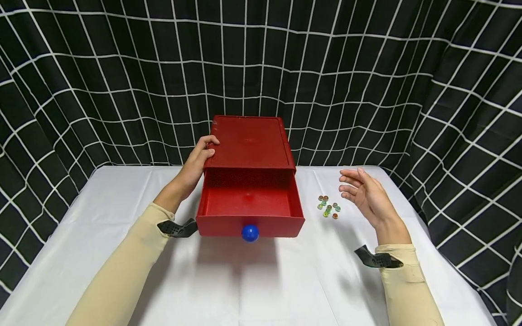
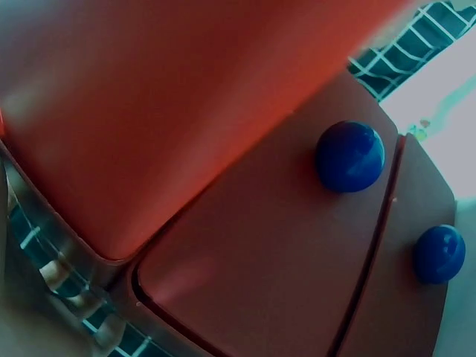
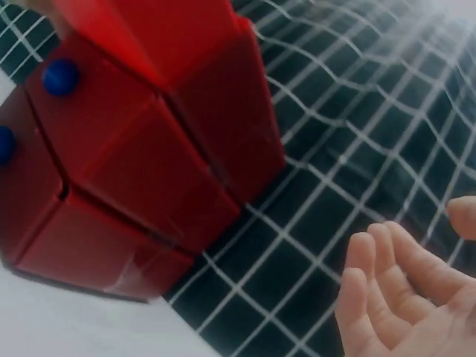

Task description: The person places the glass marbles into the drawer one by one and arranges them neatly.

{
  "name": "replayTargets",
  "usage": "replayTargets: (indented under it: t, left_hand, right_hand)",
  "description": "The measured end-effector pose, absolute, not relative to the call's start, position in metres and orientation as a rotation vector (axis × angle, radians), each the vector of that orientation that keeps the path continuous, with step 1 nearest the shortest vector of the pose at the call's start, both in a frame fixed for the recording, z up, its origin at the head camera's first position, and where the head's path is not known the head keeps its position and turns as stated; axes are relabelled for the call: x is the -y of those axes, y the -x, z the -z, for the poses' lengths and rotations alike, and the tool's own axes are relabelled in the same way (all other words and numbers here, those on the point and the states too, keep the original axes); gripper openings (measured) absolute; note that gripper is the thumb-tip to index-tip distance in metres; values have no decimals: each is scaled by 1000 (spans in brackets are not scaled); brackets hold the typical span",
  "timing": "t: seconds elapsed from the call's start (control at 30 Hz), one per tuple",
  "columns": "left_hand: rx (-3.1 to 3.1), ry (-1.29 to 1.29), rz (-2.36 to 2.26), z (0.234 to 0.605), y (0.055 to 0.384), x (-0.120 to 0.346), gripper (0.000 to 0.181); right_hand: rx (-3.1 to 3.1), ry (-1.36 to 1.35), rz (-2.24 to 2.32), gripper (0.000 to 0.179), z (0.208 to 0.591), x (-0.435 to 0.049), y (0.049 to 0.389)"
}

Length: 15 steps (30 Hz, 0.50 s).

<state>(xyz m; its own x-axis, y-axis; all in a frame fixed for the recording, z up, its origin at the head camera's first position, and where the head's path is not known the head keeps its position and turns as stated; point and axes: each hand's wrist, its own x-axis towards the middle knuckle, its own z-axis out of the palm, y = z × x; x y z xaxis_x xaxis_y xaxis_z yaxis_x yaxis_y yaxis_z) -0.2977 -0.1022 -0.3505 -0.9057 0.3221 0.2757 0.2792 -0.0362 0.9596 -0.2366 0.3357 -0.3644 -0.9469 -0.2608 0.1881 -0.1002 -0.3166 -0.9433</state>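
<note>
A red drawer cabinet (image 1: 248, 140) stands upright, its top drawer (image 1: 250, 226) pulled out by a blue round knob's side, toward me. The drawer's red floor shows bare. My left hand (image 1: 189, 170) grips the cabinet's upper left edge, index finger and thumb on the top; in the left wrist view its other fingers (image 2: 82, 301) show partly along the side. My right hand (image 1: 369, 199) hovers right of the cabinet, palm turned inward, fingers loosely bent and holding nothing. Left of it, several small glass marbles (image 1: 329, 207), green, teal and reddish-brown, lie on the table.
Below the pulled-out drawer are two more drawers, the middle one (image 2: 260, 238) and the bottom one (image 2: 405, 297), both closed, with blue knobs. A white cloth covers the table (image 1: 240, 290). Black curtains with white grid lines (image 1: 253, 59) hang behind and at both sides.
</note>
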Motion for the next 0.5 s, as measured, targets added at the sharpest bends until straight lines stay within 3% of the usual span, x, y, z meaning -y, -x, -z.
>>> replayTargets:
  t: [0.5]
  left_hand:
    - [-2150,-700,-2160,353,296,101,26]
  right_hand:
    - [-1895,-29,2357,31,406,-372,257]
